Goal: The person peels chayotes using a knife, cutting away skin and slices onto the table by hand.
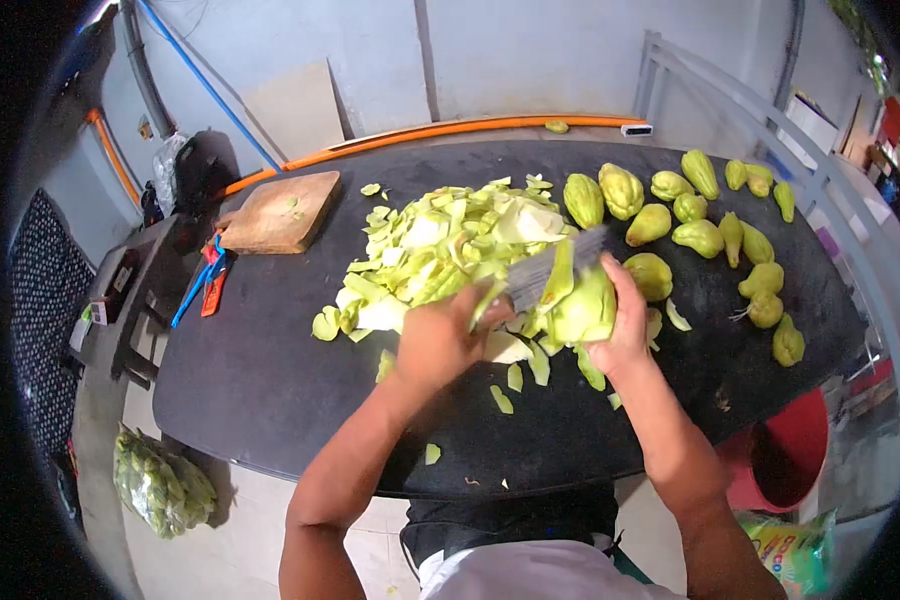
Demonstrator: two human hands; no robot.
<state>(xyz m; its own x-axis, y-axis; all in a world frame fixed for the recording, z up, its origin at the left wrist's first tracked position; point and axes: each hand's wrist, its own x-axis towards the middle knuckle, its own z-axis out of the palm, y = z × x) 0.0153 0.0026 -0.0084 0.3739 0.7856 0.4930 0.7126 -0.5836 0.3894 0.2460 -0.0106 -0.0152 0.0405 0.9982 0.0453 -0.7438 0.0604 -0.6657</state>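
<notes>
- Sprawling across the dark, smooth tabletop (pixel 260 375), a heap of pale-green peel strips (pixel 410 250) lies right by your working side; a sweeping sleeve or elbow could push loose bits floorward.
- Your left hand (pixel 442 340) is wrapped around the near end of a wide, grey blade (pixel 528 279), handle hidden, blade blurred; wet fingers could let it slip.
- And there's your pale-green, partly peeled chayote (pixel 588 312), clamped in your right hand (pixel 627 322) above the table, touching the blade; overshoot, and that edge could nick your right fingers.
- Off right, whole yellow-green, pear-shaped fruits (pixel 698 238) sit loose; a bump could set one rolling.
- Containers now: floor left, a clear plastic bag (pixel 162 485) bulging with green produce.
- Floor right, a round, red plastic tub (pixel 808 440), dark inside, contents unclear.
- Beside it, a green-and-yellow printed plastic bag (pixel 798 555); contents can't be told.
</notes>
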